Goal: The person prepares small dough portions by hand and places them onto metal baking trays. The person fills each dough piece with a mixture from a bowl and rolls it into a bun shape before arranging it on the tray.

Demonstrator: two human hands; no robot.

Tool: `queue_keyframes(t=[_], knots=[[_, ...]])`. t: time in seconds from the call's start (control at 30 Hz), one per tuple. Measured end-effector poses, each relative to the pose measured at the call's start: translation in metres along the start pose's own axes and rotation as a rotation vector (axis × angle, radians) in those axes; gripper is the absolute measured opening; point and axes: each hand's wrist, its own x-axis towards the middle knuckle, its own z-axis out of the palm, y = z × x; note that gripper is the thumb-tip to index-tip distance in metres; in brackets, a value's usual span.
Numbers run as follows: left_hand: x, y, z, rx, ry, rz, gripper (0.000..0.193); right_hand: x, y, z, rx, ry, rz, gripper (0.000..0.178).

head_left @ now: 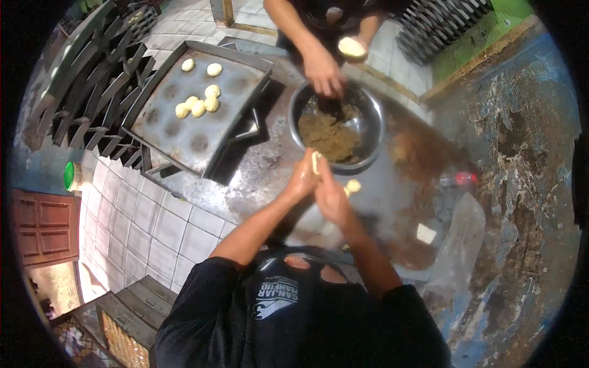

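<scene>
My left hand [302, 177] and my right hand [332, 197] meet just in front of the steel bowl [379, 132]. Pinched between their closed fingers is a pale yellow piece of dough [316, 163], partly covered by them. A crumbly brown filling [331, 138] lies in the bowl. Small dough pieces [353, 185] rest on the metal table right beside my right hand. Across the table, a co-worker's hand [325, 75] reaches down into the bowl. That person's other hand holds a flattened oval of dough [351, 48].
A dark baking tray [162, 107] with several dough balls [197, 108] stands left of the bowl. Stacked metal trays [92, 104] crowd the far left. On the right are a red-capped bottle [465, 179], a white block [426, 233], a plastic bag [463, 236] and a peeling wall.
</scene>
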Motion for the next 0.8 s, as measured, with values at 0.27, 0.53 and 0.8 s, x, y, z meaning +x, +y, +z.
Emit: queue_keyframes(t=[0.27, 0.53, 0.8], knots=[[-0.093, 0.021, 0.023, -0.031, -0.073, 0.244, 0.059, -0.057, -0.013, -0.057, 0.454, 0.025, 0.655, 0.055], [-0.156, 0.036, 0.006, 0.144, 0.075, 0.230, 0.036, -0.100, -0.061, -0.072, 0.225, 0.225, 0.336, 0.043], [-0.200, 0.036, -0.067, -0.118, -0.108, 0.093, 0.060, -0.063, -0.078, -0.047, 0.896, -0.437, 0.389, 0.017]])
